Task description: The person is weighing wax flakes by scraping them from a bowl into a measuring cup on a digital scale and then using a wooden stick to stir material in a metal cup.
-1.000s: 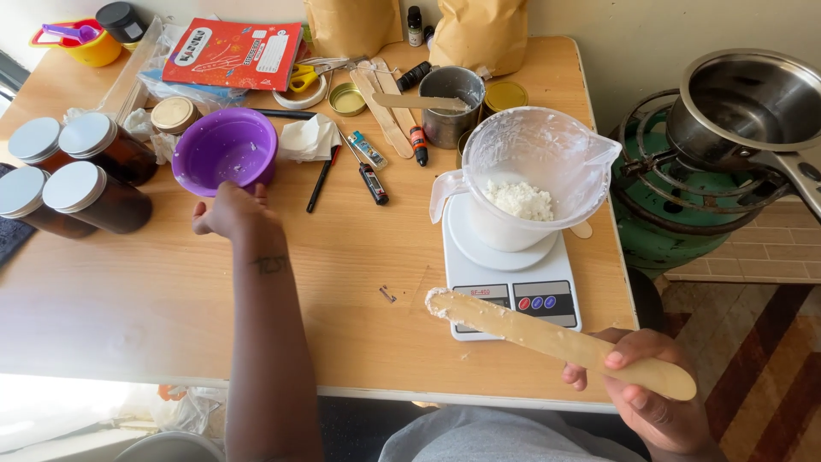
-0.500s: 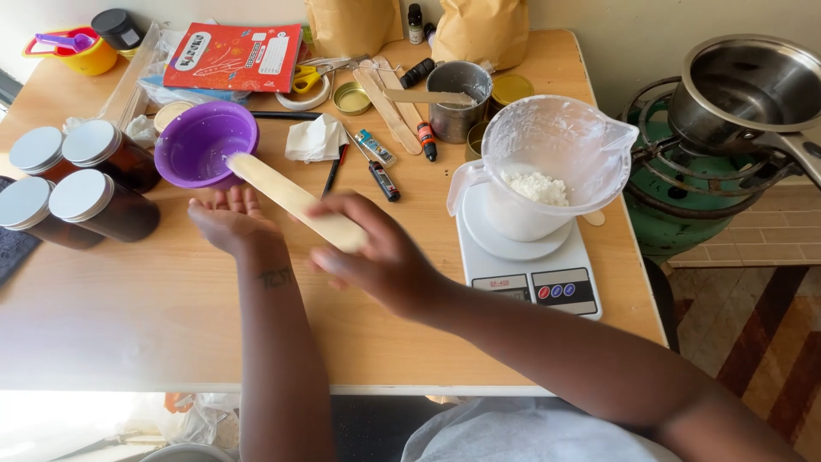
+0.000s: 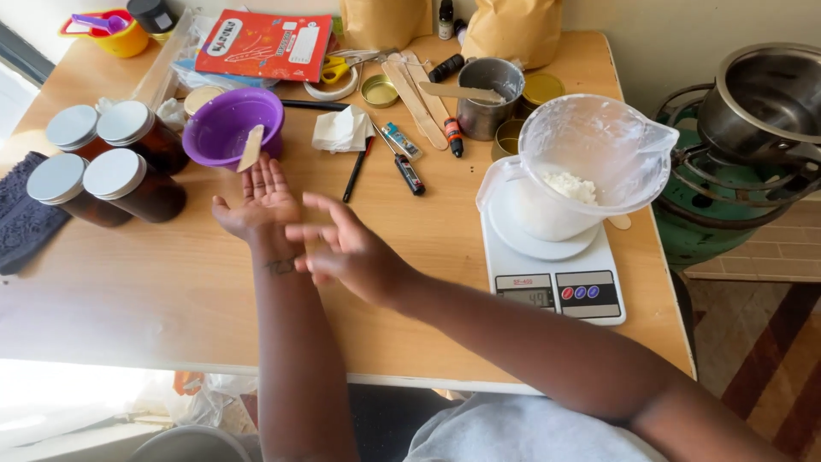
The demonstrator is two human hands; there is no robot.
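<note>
A wooden desk (image 3: 154, 282) is seen from above, crowded along its far half. At the right edge a white digital scale (image 3: 556, 274) carries a clear plastic jug (image 3: 590, 162) with a little white, crumbly matter at its bottom. Beyond the desk to the right, a steel pot (image 3: 770, 103) sits on a green gas burner (image 3: 701, 231).

At the left, four amber jars with silver lids (image 3: 107, 167) are grouped beside a dark cloth (image 3: 21, 214). A purple bowl (image 3: 229, 127) stands just behind the hands, and a flat wooden stick (image 3: 251, 147) now leans inside it, its end resting on the rim. Half a second ago this stick was gripped in the right hand above the left palm; it has since been set down in the bowl, so both hands are free of tools.

The left hand (image 3: 261, 201) is held palm up over the desk, fingers (image 3: 269, 171) spread and released, grasping nothing. The right hand (image 3: 351, 248) hovers just beside the left wrist, fingers (image 3: 321, 205) loosely extended and empty. It cannot be told whether any substance lies on the palm.

Smaller items lie between: a crumpled tissue (image 3: 342, 133), a black pen (image 3: 356, 171), a steel cup (image 3: 487, 94).
</note>
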